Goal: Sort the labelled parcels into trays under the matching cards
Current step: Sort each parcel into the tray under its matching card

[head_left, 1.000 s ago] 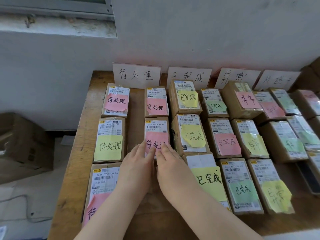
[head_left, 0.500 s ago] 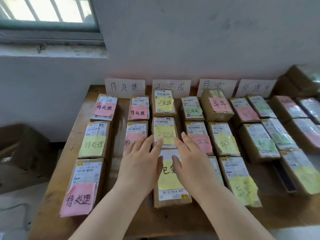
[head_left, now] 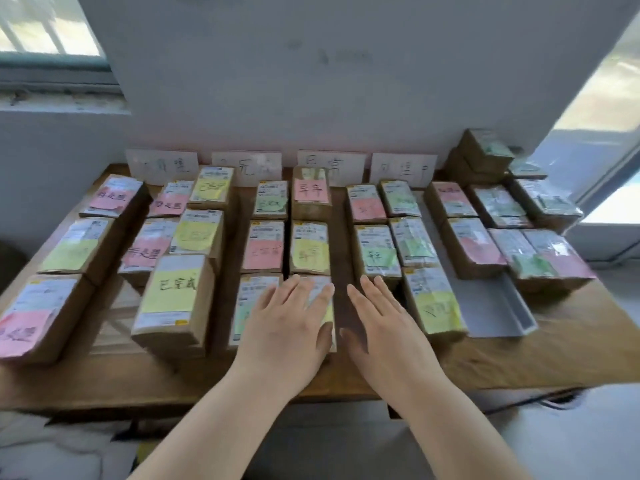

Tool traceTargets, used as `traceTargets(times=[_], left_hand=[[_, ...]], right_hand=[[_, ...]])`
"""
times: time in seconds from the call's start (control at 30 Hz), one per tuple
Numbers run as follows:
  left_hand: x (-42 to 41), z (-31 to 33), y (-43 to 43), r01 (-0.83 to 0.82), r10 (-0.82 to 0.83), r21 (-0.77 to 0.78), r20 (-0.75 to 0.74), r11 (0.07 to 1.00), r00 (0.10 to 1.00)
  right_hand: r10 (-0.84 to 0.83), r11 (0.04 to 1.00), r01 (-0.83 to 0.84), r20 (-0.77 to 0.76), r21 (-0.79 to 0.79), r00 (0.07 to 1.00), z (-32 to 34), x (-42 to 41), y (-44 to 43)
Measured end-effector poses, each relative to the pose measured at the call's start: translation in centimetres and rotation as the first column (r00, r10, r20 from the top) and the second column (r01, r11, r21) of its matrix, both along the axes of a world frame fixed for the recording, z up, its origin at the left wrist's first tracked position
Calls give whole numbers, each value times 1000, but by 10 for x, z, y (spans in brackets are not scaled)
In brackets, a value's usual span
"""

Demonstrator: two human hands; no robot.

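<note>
Two bare hands reach over a wooden table crowded with brown cardboard parcels, set in columns below white paper cards at the back edge. The left hand lies flat, fingers straight, on a yellow-noted parcel at the front edge. The right hand, also flat and holding nothing, is over the bare strip beside it. Squaring this parcel probably needs gentle sideways pressure. Free room is that strip and a grey tray towards the front right corner.

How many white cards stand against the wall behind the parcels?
4, in a row left to right: leftmost card, second card, third card, rightmost card. The far-right parcel stack might hide another.
</note>
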State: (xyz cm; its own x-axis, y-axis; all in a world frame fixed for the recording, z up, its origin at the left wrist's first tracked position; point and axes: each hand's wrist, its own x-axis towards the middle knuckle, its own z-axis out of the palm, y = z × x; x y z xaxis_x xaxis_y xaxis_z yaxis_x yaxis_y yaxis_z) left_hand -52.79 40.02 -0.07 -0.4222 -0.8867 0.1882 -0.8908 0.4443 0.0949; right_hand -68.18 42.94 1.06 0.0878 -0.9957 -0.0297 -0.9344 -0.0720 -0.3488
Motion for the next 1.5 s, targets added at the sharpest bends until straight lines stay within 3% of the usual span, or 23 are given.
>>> traceTargets(times=[0.43, 0.73, 1.0, 1.23, 1.5], left_hand=[[-85, 0, 14, 100, -100, 114, -4, 988, 995], [-100, -2, -55, 62, -61, 15, -54, 998, 997], [-135, -8, -119, 84, -82, 76, -40, 994, 996], [-206, -20, -137, 191, -189, 105, -24, 976, 982], [-341, -35, -126, 187, -186, 133, -21, 973, 982]], right_hand=[[-127, 990, 125, 32, 62, 991, -8, -91, 24], [-152, 986, 152, -21, 61, 988, 10, -128, -21], [-289, 955, 289, -22, 61, 957, 6, -170, -56], [-392, 915, 391, -8, 103, 920, -15, -245, -52], [-372, 917, 366, 9, 157, 928, -34, -380, -67]])
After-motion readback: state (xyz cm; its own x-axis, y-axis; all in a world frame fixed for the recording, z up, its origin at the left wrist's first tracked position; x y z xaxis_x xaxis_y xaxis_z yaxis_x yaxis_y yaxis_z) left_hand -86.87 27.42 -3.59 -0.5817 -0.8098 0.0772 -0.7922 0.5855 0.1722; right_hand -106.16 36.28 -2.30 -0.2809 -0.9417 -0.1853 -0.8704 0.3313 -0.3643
